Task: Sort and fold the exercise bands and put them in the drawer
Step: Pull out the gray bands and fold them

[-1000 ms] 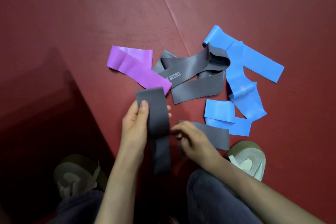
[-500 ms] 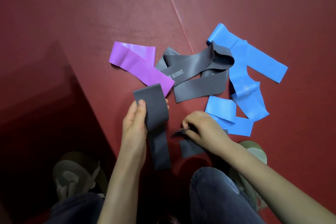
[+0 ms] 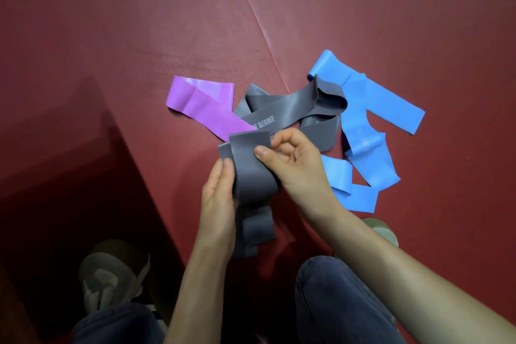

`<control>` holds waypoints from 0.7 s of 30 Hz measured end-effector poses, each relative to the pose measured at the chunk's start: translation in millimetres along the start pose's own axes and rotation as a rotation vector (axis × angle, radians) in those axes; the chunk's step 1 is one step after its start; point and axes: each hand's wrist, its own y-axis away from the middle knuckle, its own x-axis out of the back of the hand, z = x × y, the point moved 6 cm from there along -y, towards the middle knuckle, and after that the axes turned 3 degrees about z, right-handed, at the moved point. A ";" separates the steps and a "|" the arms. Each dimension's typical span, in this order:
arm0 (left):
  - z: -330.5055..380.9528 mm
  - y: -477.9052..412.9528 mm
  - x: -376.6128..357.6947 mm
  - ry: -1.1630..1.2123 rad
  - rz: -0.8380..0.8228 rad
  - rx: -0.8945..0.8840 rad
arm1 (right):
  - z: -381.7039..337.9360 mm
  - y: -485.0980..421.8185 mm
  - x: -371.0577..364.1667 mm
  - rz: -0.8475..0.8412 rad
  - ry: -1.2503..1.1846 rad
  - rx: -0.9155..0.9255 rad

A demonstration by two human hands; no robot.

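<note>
Wide red mat (image 3: 111, 36) fills the view, a seam running from twelve o'clock down toward the middle. At two o'clock from the hands, the blue bands (image 3: 363, 109) sprawl in a loose, overlapping tangle. At twelve o'clock lie the loose grey bands (image 3: 282, 112), one looped over the blue; pale capitals on it read "DEGREE", and the word before is covered. At eleven o'clock a purple band (image 3: 201, 103) lies folded over itself, its end tucked under the grey.

Dead centre, above the mat, a grey band (image 3: 251, 176) is doubled over with its tail hanging toward six o'clock. The left hand (image 3: 219, 195) grips its left edge, thumb pressed on the front, fingers hidden behind. The right hand (image 3: 296, 165) pinches the top right corner, thumb on the face and fingers curled tight. A dark trouser knee (image 3: 335, 288) sits at five o'clock. One shoe (image 3: 111, 274) shows at seven o'clock, another (image 3: 382, 229) at four.
</note>
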 end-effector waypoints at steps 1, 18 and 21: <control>-1.8 0.2 0.2 0.016 0.003 0.014 | 0.3 -0.4 -0.5 0.014 0.038 0.015; -13.1 1.1 1.8 -0.153 0.094 -0.066 | 9.2 3.3 -0.9 0.022 0.301 0.006; -14.2 0.2 -1.6 -0.098 0.072 -0.004 | 9.3 11.7 -5.2 0.012 0.302 0.054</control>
